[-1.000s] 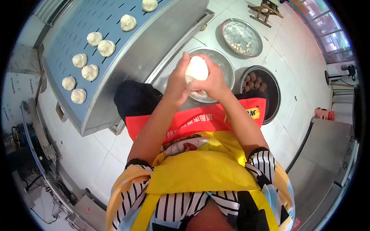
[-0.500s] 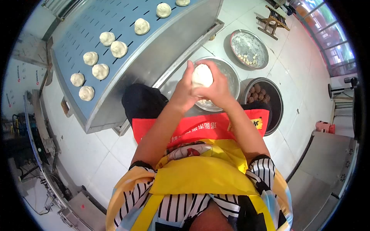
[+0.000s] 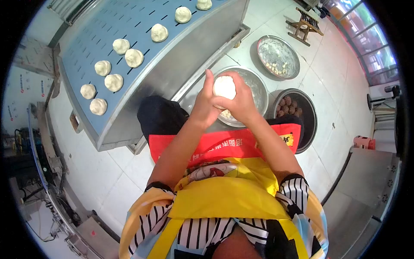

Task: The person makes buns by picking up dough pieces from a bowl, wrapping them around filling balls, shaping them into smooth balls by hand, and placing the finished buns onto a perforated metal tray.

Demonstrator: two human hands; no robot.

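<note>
A smooth white dough ball point(image 3: 224, 87) sits between my two hands, above a metal basin point(image 3: 261, 93). My left hand point(image 3: 204, 103) cups it from the left and below, with the thumb pointing up. My right hand point(image 3: 242, 98) wraps round its right side, the thumb lying across the near side. The underside of the dough is hidden by my fingers. Pale bits point(image 3: 227, 114) lie in the basin beneath my hands.
Several dough balls point(image 3: 134, 58) stand on a blue slotted surface point(image 3: 86, 56) at the left. A second floured basin point(image 3: 278, 45) with small pale pieces is on the floor, near a dark tub point(image 3: 307, 129) of brown balls point(image 3: 288, 105). A small stool point(image 3: 305, 25) is farther back.
The dough ball has shifted slightly down and left, and my right hand has closed further round it. My left hand stays close to the same place.
</note>
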